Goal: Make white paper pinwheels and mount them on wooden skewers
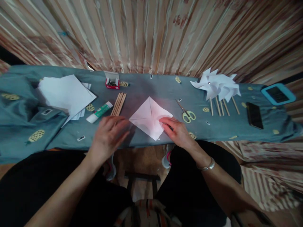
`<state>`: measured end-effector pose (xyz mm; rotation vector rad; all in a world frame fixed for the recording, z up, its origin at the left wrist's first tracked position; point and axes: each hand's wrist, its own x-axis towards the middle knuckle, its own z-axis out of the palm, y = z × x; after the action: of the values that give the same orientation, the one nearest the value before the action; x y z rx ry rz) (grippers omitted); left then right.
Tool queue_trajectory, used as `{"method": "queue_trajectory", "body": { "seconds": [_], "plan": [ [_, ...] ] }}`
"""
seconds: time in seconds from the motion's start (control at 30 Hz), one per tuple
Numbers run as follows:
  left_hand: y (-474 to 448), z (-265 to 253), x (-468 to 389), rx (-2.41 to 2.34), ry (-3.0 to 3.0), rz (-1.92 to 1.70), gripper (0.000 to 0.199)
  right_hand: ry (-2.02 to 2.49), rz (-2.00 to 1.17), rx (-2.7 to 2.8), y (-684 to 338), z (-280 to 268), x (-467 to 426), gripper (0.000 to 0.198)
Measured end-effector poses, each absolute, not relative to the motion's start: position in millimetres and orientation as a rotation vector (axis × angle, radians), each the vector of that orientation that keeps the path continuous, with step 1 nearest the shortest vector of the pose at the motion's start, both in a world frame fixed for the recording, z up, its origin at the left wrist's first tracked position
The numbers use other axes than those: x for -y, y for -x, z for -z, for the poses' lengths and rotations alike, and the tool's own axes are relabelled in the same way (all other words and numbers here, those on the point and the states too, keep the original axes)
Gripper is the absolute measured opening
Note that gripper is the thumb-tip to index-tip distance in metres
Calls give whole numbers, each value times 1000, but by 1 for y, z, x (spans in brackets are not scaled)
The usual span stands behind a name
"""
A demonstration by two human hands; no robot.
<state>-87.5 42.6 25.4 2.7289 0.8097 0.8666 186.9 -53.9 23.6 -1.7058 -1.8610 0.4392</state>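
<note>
A square sheet of white paper (pixel 148 117) lies turned like a diamond on the cloth, with thin dark lines running inward from its corners; whether they are cuts or marks I cannot tell. At its right corner my right hand (pixel 174 128) pinches the paper between thumb and fingers. My left hand (pixel 110 132), slightly blurred, hovers left of the sheet with its fingers stretched out and nothing in them. Just beyond that hand is a row of several wooden sticks (pixel 119 104). Green-handled scissors (pixel 186 113) rest to the right of the sheet.
A glue stick (pixel 99 112) and a pile of white paper sheets (pixel 66 93) lie to the left. Behind stands an open red box (pixel 112 82) of small metal pieces. Paper pinwheels (pixel 216 85) on sticks, a phone (pixel 254 115) and a blue-framed device (pixel 278 94) occupy the right.
</note>
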Motion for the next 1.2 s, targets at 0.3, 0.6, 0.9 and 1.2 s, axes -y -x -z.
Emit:
{"method": "queue_trajectory", "body": {
  "seconds": [0.3,0.6,0.9,1.2],
  "plan": [
    [30,-1,-32,-516,-2721,-597,30,1714,-415,1962,-187,-12,59,28],
    [27,0,-35,-427,-2786,-650,20,1714,-461,1931,-189,-11,59,30],
    [28,-4,-38,-431,-2762,-570,17,1712,-499,1884,-189,-11,58,28],
    [26,-2,-38,-498,-2593,-619,17,1669,-559,1787,-194,-10,55,23]
  ]
}}
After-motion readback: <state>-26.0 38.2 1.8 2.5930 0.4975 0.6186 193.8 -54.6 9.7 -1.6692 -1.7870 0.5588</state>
